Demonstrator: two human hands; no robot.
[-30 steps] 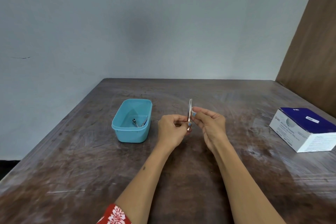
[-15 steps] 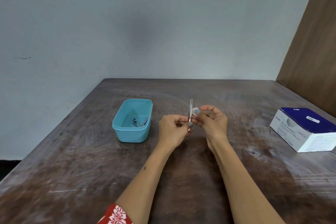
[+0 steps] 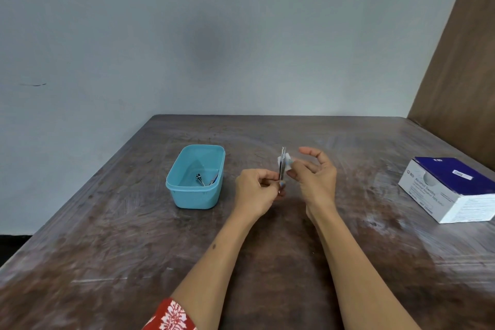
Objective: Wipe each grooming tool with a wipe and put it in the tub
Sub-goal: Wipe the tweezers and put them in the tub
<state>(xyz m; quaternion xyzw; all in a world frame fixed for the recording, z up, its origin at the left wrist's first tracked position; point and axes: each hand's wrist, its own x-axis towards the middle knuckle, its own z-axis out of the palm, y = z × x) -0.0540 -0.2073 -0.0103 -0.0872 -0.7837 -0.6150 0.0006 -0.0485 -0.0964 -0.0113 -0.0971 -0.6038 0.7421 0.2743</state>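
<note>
spreading across most of the view, the worn wooden table (image 3: 267, 262) carries everything else. off at its right edge sits the box of alcohol swabs (image 3: 452, 187), white with a dark blue top, well apart from the hands. left of centre stands the turquoise tub (image 3: 195, 198), open, with what look like nail clippers (image 3: 200, 179) and another small item i cannot make out lying on its floor.

above the table near the middle, the left hand (image 3: 257, 193) pinches the lower end of a slim metal tool (image 3: 282, 163), probably a nail file, between thumb and fingertips, closed tight around it. the right hand (image 3: 316, 179) presses a small white wipe (image 3: 285, 164) against the tool's upper half with thumb and forefinger narrowed on it, while its remaining fingers fan out loose and curled.

the tool stands close to upright, long axis vertical, its free tip pointing up and slightly away, its base buried in the left pinch. it is held in the air, just right of the tub and not touching it.

it looks light, thin and stiff, likely slick once damp, so gripping the flat faces near one end seems wisest. the wipe is soft and limp and will need pinching around the blade to keep contact.
</note>
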